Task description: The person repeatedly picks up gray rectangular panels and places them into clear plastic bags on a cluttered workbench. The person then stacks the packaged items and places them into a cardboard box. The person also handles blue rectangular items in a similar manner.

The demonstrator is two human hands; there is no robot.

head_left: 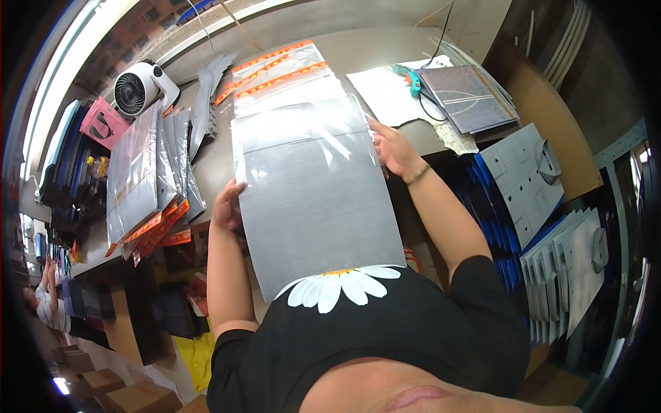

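Observation:
A large flat grey panel (317, 220) leans from the table edge toward my body. Its far part lies inside a clear plastic bag (303, 127), while its near part is uncovered. At the left edge, my left hand (228, 206) is closed on the panel and the bag's side. My right hand (398, 150) grips the bag's right edge with the panel inside, its thumb on top and the other fingers mostly hidden beneath. Beyond them lie more clear bags with orange printed strips (282, 72), partly covered by the panel.
Bagged grey panels (138, 179) are piled at the left, near a white fan (136, 89) and a pink bag (105, 122). A teal-handled tool (412, 81) lies on white sheeting by a grey patterned board (468, 98). Grey file boxes (523, 179) stand at right.

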